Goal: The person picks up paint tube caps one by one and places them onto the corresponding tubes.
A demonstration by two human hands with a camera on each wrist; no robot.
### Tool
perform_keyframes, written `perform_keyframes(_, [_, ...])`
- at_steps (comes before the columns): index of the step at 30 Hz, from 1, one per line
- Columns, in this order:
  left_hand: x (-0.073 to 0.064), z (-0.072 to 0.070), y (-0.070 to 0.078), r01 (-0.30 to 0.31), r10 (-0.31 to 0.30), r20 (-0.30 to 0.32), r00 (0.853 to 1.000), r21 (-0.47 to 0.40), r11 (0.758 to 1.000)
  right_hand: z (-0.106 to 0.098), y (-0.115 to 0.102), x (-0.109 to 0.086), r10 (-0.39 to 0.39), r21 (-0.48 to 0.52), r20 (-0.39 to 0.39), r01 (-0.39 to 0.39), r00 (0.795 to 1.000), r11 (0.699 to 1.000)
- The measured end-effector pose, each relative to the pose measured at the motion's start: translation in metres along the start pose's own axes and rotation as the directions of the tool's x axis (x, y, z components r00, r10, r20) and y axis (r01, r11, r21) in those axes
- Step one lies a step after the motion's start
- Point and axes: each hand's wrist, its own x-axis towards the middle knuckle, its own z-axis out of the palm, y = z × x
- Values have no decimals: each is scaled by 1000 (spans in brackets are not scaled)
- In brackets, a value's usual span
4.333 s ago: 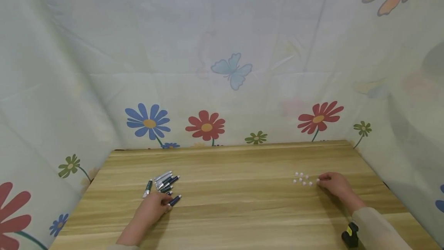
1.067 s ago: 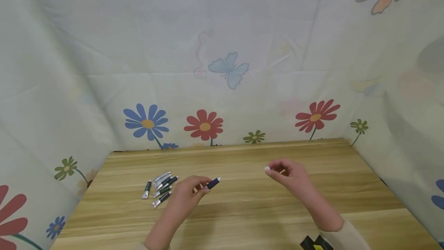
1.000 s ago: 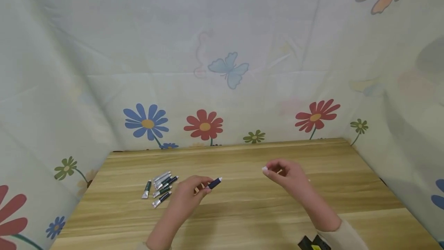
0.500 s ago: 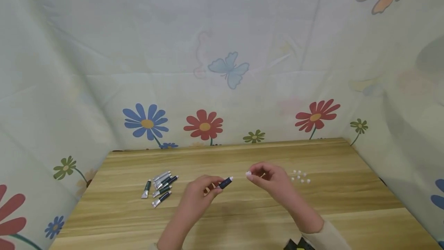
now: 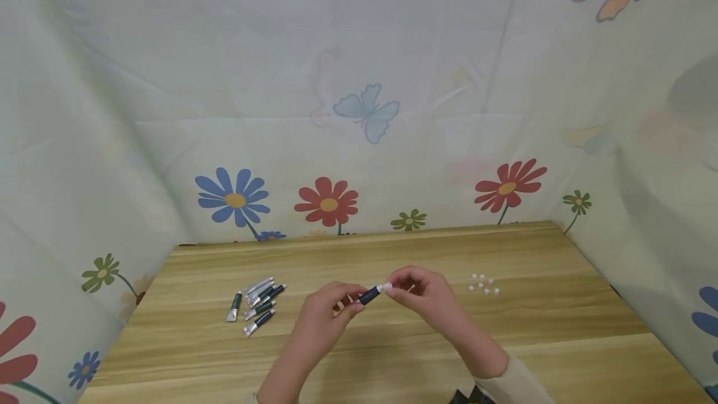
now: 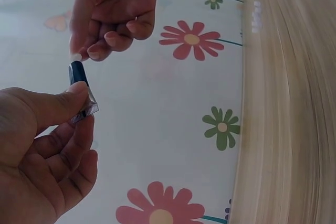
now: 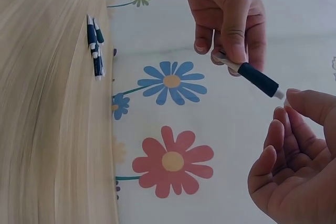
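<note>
Between finger and thumb, my left hand (image 5: 322, 320) pinches a small dark blue paint tube (image 5: 369, 295) by its flat silver crimped end. The tube tilts up to the right above the table, its white nozzle end toward my right hand (image 5: 426, 297). That hand pinches a tiny white cap (image 5: 388, 288) right at the nozzle. In the left wrist view, the cap (image 6: 76, 56) sits at the tip of the tube (image 6: 79, 74), partly hidden by fingertips. The right wrist view shows the tube (image 7: 257, 79) with the right fingertips at its white end.
On the left of the wood-grain table (image 5: 359, 260) lie several paint tubes, among them a green one (image 5: 234, 306) and a blue one (image 5: 259, 323). Several loose white caps (image 5: 496, 291) are scattered on the right. A flower-printed cloth (image 5: 280, 136) stands behind the table.
Over these seconds the left hand has lifted the blue tube rightward from the pile, and the right hand has brought a cap leftward from the scattered ones. Cap and nozzle now meet.
</note>
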Motion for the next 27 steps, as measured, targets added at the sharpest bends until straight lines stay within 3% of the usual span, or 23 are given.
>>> perform_keyframes(10, [0,0,3,-30,31,-8,1000,18,999,4,2,1,-26,2,27,26,999,1000])
perform_keyframes(17, [0,3,3,-40,40,-12,999,34,999,4,6,1,-154,5,60,154,986,988])
perform_keyframes(23, [-1,8,3,-103,104,-52,993,17,995,4,12,4,-248,-6,86,250,965,968])
perform_keyframes(27, [-1,8,4,-85,85,-63,994,2,996,1,14,5,-219,-33,95,223,971,974])
